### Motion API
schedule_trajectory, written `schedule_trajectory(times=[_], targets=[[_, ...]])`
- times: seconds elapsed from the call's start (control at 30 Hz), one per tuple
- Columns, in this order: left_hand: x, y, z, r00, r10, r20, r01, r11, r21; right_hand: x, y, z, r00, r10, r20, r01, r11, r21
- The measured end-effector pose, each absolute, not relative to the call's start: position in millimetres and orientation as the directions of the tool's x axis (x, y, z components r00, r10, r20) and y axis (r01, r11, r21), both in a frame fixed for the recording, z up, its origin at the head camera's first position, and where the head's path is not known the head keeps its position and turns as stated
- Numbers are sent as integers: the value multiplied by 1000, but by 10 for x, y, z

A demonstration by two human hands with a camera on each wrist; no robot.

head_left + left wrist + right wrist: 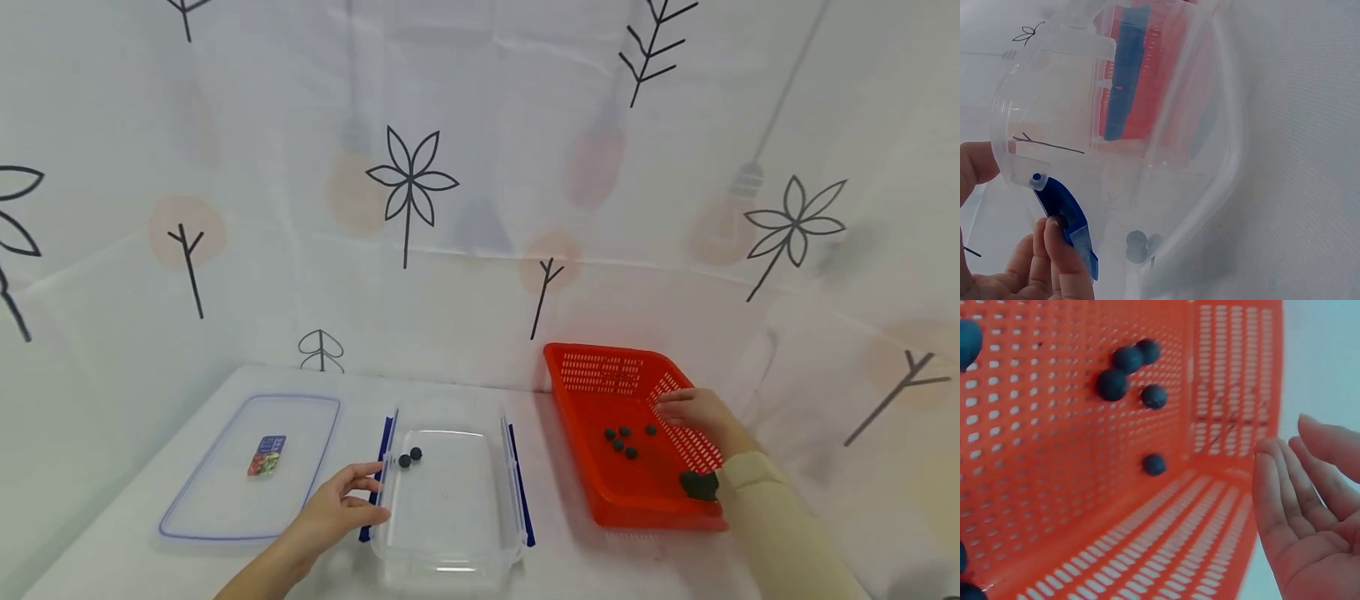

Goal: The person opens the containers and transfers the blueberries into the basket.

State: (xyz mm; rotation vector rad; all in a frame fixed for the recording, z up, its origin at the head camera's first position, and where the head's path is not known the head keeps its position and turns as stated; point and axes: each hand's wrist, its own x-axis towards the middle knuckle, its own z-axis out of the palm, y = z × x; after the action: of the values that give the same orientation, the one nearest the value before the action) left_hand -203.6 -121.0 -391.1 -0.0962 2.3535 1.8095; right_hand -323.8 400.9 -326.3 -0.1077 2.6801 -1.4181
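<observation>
A clear plastic food container with blue side latches stands in the middle of the table. Two small dark round balls lie inside it near its left wall. My left hand is at that side, its thumb and fingers apart. Its fingertips touch the blue latch in the left wrist view. Over the right side of a red perforated basket, my right hand hovers with extended fingers and holds nothing. Several dark balls are spread on the basket floor, and more form a dark cluster near its front right corner.
To the left of the container lies a clear lid with a blue rim and a colourful label. A white patterned curtain hangs behind the white table. The basket's wall rises beside my right wrist.
</observation>
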Motion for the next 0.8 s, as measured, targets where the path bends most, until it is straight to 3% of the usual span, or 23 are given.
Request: schedule_trajectory(times=[0.27, 0.8], targets=[[-2039, -1205, -3898, -981, 49, -186, -167, 268, 949, -3120, 3757, -3022, -991, -130, 32, -99, 548, -830], [-2030, -1211, -3898, -981, 41, -188, -171, 260, 950, -2917, 2947, -2957, -990, -138, 38, -107, 534, -839]])
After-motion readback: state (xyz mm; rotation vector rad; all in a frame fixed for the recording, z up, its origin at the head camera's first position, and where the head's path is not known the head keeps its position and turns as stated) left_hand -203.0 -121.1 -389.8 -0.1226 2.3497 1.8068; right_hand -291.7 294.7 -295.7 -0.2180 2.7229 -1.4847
